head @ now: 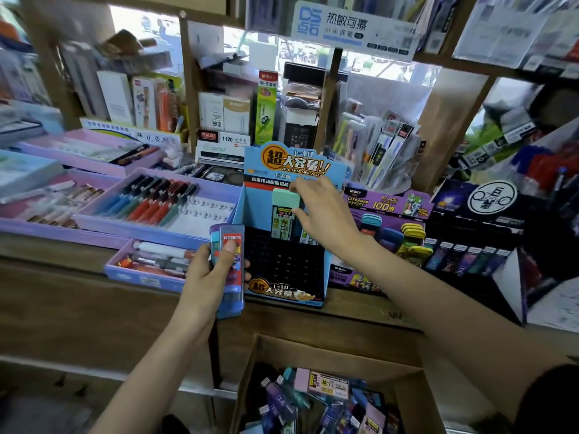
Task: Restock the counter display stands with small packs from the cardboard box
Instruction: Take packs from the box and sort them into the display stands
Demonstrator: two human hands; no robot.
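Cardboard box [329, 349] sits nearest, still stocked; the right grip [322, 211], pinching a mint-capped lead pack [285, 214] over the blue display stand [239, 205]'s back row, should lower it upright into a free slot while the left grip [213, 270] clasps blue packs [233, 296] alongside.

A lilac pen tray [141, 234] lies on the wooden worktop [62, 250], filled with rows of red, blue, green and black pens. Just in front of the pen tray sits a smaller tray [141, 279] of markers. Touching its left side is another lilac tray [47, 234], its contents blurred. Behind the pen tray lies a pinkish tray [78, 164] with more pens. Behind and to its right stands a white box marked 1120 [222, 145], with a tall green box [266, 111] upright beyond that. Further right of the pen tray is a clear rack of packaged pens [379, 151]. High above hangs a blue-and-white sign [354, 28].
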